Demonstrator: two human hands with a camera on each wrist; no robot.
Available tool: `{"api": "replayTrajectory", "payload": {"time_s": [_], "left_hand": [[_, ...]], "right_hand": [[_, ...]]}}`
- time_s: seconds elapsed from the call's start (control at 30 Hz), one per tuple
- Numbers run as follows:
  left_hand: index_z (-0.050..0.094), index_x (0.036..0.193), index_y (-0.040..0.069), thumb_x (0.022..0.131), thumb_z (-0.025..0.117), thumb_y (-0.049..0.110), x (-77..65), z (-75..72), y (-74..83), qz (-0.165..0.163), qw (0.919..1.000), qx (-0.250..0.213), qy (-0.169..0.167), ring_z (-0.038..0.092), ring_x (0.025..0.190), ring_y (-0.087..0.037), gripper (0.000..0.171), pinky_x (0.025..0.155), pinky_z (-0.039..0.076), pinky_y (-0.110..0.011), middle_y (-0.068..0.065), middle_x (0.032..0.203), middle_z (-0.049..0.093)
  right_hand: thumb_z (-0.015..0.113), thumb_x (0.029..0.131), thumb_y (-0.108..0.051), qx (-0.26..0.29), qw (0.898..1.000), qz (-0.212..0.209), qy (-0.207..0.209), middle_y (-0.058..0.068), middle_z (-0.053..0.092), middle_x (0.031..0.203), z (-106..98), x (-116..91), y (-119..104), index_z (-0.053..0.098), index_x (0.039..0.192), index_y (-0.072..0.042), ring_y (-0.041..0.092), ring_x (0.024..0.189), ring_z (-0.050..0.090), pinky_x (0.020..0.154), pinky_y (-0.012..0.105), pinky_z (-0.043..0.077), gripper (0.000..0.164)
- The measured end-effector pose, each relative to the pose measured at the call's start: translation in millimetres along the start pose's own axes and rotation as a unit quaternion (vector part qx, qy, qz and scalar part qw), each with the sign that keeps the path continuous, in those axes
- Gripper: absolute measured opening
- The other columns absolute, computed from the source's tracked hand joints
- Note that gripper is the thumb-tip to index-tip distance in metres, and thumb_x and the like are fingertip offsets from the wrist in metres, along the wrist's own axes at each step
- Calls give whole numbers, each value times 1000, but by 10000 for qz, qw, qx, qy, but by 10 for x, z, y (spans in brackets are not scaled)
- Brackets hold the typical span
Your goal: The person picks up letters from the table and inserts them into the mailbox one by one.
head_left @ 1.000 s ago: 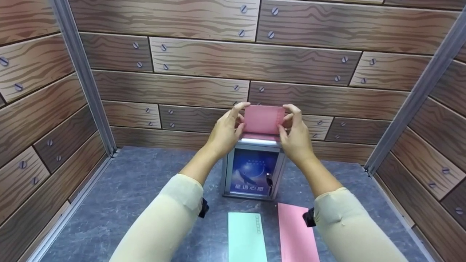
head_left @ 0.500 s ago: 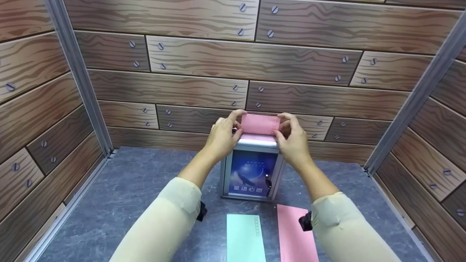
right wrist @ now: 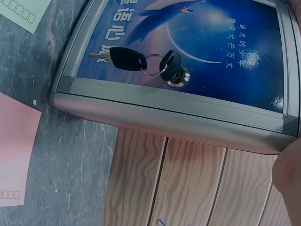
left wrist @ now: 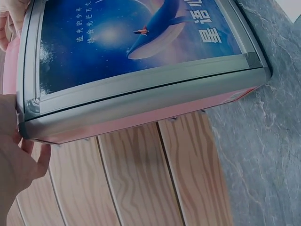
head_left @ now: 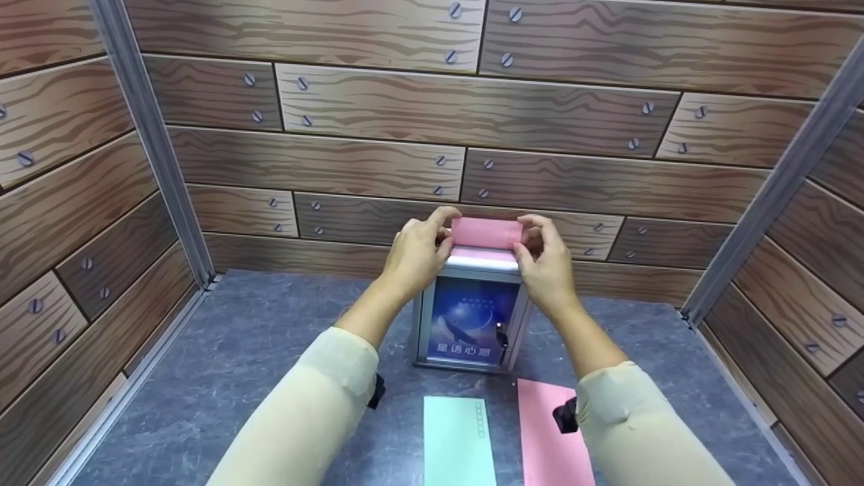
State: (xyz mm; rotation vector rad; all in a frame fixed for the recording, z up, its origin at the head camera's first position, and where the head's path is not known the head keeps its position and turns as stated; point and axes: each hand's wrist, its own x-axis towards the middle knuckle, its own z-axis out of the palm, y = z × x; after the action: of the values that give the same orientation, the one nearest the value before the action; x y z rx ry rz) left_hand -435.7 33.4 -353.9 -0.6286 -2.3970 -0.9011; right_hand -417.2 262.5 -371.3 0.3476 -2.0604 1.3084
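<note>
A pink envelope (head_left: 486, 233) stands upright at the top of a metal letter box (head_left: 466, 273), only a short strip of it showing above the lid. My left hand (head_left: 417, 255) pinches its left edge between thumb and fingers. On the opposite edge, my right hand (head_left: 550, 266) grips it the same way. The box's front door bears a blue whale picture and white characters. In the right wrist view a ring of keys (right wrist: 128, 58) hangs from the door lock. The lower part of the held envelope is hidden from sight.
In front of the box, a mint green envelope (head_left: 457, 442) lies on the grey marbled table (head_left: 270, 378). Another pink envelope (head_left: 550, 432) lies to its right, partly under the right forearm. Wood-print walls (head_left: 378, 101) enclose the back and sides.
Both hands have moved down a little with the pink envelope, and much less of it shows above the box. The box and the envelopes on the table stay put.
</note>
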Motion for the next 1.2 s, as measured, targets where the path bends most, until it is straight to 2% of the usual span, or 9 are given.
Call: {"api": "replayTrajectory", "payload": {"time_s": [0.1,0.33,0.63,0.8,1.03,1.2], "left_hand": [[65,136,25,105,70,18,-9,10,-13,24,9999,-73,70,71,107,-30,32,98,56,-53,-3,109,84],[70,130,21,103,71,16,-2,2,-54,3,9991,-417,6,69,103,-29,27,95,56,-50,-2,105,83],[79,122,17,101,74,17,-12,26,-89,-124,9966,-806,110,70,104,-29,21,95,57,-45,-3,110,85],[81,120,15,102,75,19,-19,28,-95,-61,9973,-729,9,70,105,-30,20,97,56,-45,-4,112,85],[83,120,14,105,71,24,-17,39,-81,109,9992,-374,-123,70,106,-31,22,98,57,-45,-7,116,83],[82,119,13,107,67,24,-56,61,-98,227,9996,-145,102,69,106,-32,22,97,57,-45,-7,117,83]], "right_hand": [[69,95,13,12,10000,-28,-28,12,61,96,-8,-5,-3,65,131,-3,14,87,57,74,15,48,40],[68,95,12,-107,9999,77,-74,10,61,97,-13,-9,-4,66,126,0,14,87,56,74,16,46,34],[68,95,11,-126,9998,-170,23,19,67,104,-12,-16,20,71,124,0,13,88,59,74,13,47,31],[66,94,11,-290,9991,-271,168,19,68,103,-3,-42,34,73,122,0,13,88,59,73,11,47,31],[65,96,9,-489,9984,-213,183,19,67,107,-20,-92,-9,78,114,2,21,98,65,84,5,50,24],[68,96,6,-391,9991,-127,-69,19,67,113,-42,-131,-64,76,121,2,23,104,66,89,5,52,26]]}}
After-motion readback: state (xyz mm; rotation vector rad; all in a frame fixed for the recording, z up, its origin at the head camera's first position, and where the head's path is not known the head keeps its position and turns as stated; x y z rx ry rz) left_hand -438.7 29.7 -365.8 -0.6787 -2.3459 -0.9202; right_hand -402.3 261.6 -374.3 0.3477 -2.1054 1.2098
